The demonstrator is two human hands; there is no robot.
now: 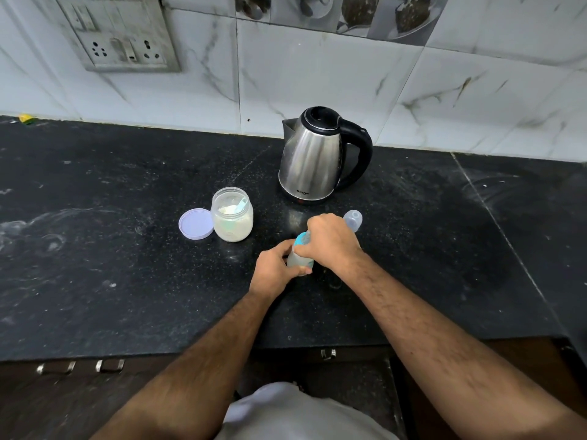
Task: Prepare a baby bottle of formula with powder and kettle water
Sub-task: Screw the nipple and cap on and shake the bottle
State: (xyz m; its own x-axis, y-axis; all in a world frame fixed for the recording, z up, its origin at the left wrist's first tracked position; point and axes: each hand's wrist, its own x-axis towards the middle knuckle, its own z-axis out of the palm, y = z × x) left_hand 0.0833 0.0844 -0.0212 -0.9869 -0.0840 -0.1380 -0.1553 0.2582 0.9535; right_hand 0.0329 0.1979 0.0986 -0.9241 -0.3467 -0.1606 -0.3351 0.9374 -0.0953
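Baby bottle (300, 260), mid-desk toward the front edge: left hand (273, 270) grips its body to steady it, right hand (330, 241) grips the blue collar, apparently screwing it; kettle (317, 157) behind.

my right hand (330, 241) covers the top of the baby bottle (298, 258), so i can't see the nipple or how the blue ring sits. my left hand (274, 271) hides the bottle's lower part and base. the level inside is too blurred to tell. the wall socket plate (119, 33) and the picture tiles (343, 11) run off the top edge. the small print on the kettle (313, 154) is hard to read.
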